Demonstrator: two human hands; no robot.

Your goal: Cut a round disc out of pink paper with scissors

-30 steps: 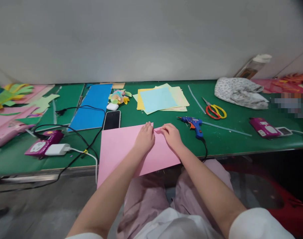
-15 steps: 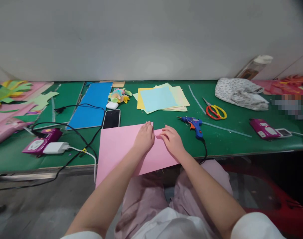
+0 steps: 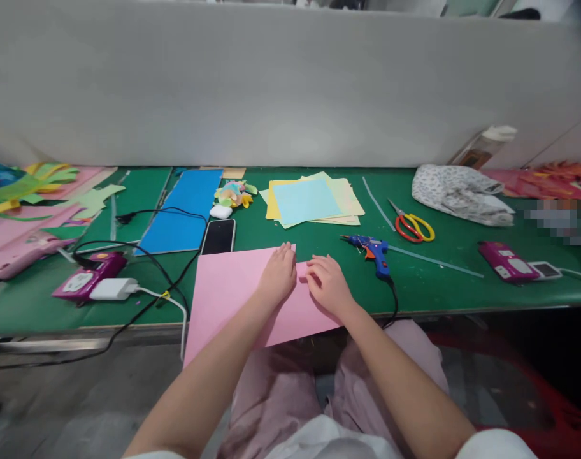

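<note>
A large pink sheet of paper (image 3: 226, 287) lies at the table's front edge and hangs over it toward my lap. My left hand (image 3: 279, 273) rests flat on the sheet, fingers stretched toward its far edge. Close by on the right, my right hand (image 3: 329, 285) has its thumb and fingers curled together at a folded bit of the pink paper. The fingertips partly hide that fold. Just right of this hand lies a blue hot glue gun (image 3: 374, 252), its nozzle pointing left.
Coloured paper sheets (image 3: 307, 199) are stacked behind. Red-and-yellow-handled scissors (image 3: 415, 226) and glue sticks (image 3: 436, 261) lie to the right. A phone (image 3: 218, 236), blue board (image 3: 183, 213), purple power strip (image 3: 87, 277) and tangled black cable (image 3: 169, 280) are on the left.
The camera has tilted up slightly, so the scene sits lower. My right fingers have curled in more at the fold; my left hand stays flat on the paper.
</note>
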